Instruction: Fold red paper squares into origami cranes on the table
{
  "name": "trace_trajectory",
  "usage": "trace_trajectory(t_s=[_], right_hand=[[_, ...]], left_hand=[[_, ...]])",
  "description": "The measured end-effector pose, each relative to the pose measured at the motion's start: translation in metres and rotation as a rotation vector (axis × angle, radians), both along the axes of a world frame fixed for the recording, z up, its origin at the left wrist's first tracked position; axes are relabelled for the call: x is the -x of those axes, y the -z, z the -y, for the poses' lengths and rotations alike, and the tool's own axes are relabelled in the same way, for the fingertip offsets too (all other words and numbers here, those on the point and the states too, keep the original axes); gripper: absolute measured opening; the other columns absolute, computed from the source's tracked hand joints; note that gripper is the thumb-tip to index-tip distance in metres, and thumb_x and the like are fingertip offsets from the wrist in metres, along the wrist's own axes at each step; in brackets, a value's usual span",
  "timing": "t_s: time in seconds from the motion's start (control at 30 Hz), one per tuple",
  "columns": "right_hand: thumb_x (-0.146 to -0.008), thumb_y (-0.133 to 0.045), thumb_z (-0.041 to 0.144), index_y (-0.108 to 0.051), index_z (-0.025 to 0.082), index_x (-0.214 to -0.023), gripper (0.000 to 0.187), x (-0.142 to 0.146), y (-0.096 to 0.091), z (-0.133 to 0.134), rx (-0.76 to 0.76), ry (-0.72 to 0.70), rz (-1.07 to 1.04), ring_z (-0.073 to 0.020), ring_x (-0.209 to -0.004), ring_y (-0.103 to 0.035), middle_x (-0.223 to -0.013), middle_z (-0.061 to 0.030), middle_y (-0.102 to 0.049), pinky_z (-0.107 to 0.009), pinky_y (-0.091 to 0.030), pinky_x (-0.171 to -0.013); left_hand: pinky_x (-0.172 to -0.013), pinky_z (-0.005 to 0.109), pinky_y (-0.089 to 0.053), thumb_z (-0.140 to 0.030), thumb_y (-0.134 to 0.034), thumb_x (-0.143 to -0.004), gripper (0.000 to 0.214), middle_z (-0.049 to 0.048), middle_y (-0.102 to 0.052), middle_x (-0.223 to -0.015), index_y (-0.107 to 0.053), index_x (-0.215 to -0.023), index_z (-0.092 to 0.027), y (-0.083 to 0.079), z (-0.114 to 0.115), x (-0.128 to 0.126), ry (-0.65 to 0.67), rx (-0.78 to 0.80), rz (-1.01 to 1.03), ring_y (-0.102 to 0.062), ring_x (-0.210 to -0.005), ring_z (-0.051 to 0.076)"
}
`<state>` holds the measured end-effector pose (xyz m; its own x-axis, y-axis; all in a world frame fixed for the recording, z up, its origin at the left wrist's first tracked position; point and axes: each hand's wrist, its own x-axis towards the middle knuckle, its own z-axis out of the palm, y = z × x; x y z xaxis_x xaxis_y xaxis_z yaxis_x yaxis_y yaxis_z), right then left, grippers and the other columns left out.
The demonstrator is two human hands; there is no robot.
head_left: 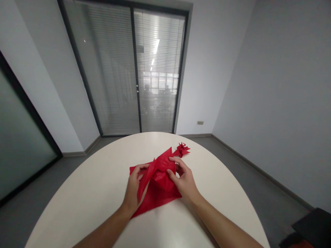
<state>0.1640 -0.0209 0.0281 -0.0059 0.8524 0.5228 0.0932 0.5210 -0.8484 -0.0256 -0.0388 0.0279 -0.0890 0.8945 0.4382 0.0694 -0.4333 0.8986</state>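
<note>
A creased, partly folded red paper sheet (pixel 162 168) is held up between my two hands, just above the table. On its left side, my left hand (pixel 135 184) has its fingers curled round the folded edge. My right hand (pixel 183 176) pinches the right edge between thumb and fingers. Beneath it, a flat red sheet (pixel 157 199) lies on the table; whether the two are joined I cannot tell. Just beyond my right hand sits a small, spiky red folded-paper piece (pixel 181 150).
The work is on a round, cream-white table (pixel 98 186). Behind it stand a glass partition with blinds (pixel 116 75) and a pale wall with a socket (pixel 200 123). A dark object, perhaps a chair (pixel 314 225), is at the lower right.
</note>
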Motion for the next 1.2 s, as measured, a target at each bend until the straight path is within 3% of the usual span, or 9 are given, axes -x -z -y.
trace_trajectory(t_s=[0.1,0.23,0.43,0.6,0.77,0.9,1.03,1.2], right_hand=[[-0.086,-0.068,0.032,-0.061,0.024,-0.123,0.038,0.0,0.003,-0.002,0.033,0.017,-0.066,-0.0232,-0.097,-0.067,-0.118,-0.0092,-0.067,-0.038,-0.055,-0.086],[-0.085,-0.07,0.033,-0.06,0.026,-0.126,0.043,0.0,0.003,-0.001,0.034,0.047,-0.104,-0.0222,-0.097,-0.067,-0.116,-0.0085,-0.067,-0.038,-0.055,-0.089],[-0.082,-0.075,0.035,-0.058,0.026,-0.129,0.051,0.0,-0.003,0.002,0.097,-0.056,-0.247,-0.0238,-0.105,-0.067,-0.121,-0.0094,-0.067,-0.037,-0.058,-0.089],[-0.08,-0.078,0.035,-0.053,0.025,-0.135,0.061,0.002,-0.004,0.003,0.123,-0.12,-0.299,-0.0234,-0.104,-0.067,-0.122,-0.0102,-0.067,-0.035,-0.059,-0.086],[-0.081,-0.076,0.039,-0.05,0.025,-0.138,0.064,0.001,-0.01,0.003,0.118,-0.093,-0.259,-0.0232,-0.097,-0.069,-0.116,-0.0095,-0.07,-0.036,-0.059,-0.082],[-0.079,-0.076,0.045,-0.051,0.026,-0.139,0.068,0.001,-0.013,0.003,0.112,-0.105,-0.246,-0.0281,-0.111,-0.066,-0.127,-0.011,-0.066,-0.04,-0.06,-0.085],[-0.081,-0.076,0.042,-0.049,0.027,-0.14,0.067,0.003,-0.01,0.003,0.155,-0.212,-0.311,-0.0279,-0.115,-0.064,-0.129,-0.0103,-0.065,-0.045,-0.056,-0.095],[-0.078,-0.079,0.038,-0.048,0.025,-0.14,0.07,0.006,-0.01,0.001,0.235,-0.238,-0.438,-0.0281,-0.102,-0.07,-0.121,-0.0111,-0.069,-0.046,-0.058,-0.089]], left_hand=[[-0.09,0.035,-0.054,-0.021,-0.061,-0.079,0.023,0.0064,-0.071,-0.105,-0.063,-0.102,-0.02,-0.002,0.001,-0.002,-0.063,0.013,-0.018,-0.067,-0.099,0.022],[-0.089,0.033,-0.054,-0.032,-0.061,-0.087,0.018,0.0053,-0.07,-0.103,-0.064,-0.1,-0.021,0.002,-0.002,0.0,-0.113,0.054,-0.054,-0.067,-0.096,0.02],[-0.084,0.033,-0.057,-0.043,-0.07,-0.082,0.032,0.006,-0.073,-0.101,-0.062,-0.104,-0.02,0.005,-0.007,0.006,-0.101,0.12,0.061,-0.071,-0.091,0.022],[-0.077,0.031,-0.058,-0.042,-0.07,-0.083,0.028,0.005,-0.075,-0.092,-0.063,-0.097,-0.019,-0.002,-0.006,0.008,-0.11,0.083,0.015,-0.072,-0.083,0.021],[-0.07,0.027,-0.057,-0.039,-0.066,-0.087,0.02,0.0014,-0.071,-0.082,-0.062,-0.087,-0.019,-0.002,-0.007,0.011,-0.206,0.018,0.003,-0.07,-0.075,0.018],[-0.064,0.026,-0.055,-0.041,-0.064,-0.088,0.022,-0.0007,-0.069,-0.081,-0.061,-0.091,-0.02,0.002,-0.007,0.013,-0.187,0.022,0.003,-0.068,-0.068,0.016],[-0.081,0.031,-0.055,-0.037,-0.064,-0.088,0.022,0.0027,-0.07,-0.098,-0.061,-0.103,-0.021,0.003,-0.006,0.013,-0.161,-0.038,-0.105,-0.069,-0.086,0.02],[-0.104,0.043,-0.045,-0.034,-0.071,-0.082,0.044,0.0088,-0.064,-0.123,-0.057,-0.122,-0.022,0.006,-0.009,0.012,-0.173,-0.109,-0.274,-0.06,-0.115,0.027]])
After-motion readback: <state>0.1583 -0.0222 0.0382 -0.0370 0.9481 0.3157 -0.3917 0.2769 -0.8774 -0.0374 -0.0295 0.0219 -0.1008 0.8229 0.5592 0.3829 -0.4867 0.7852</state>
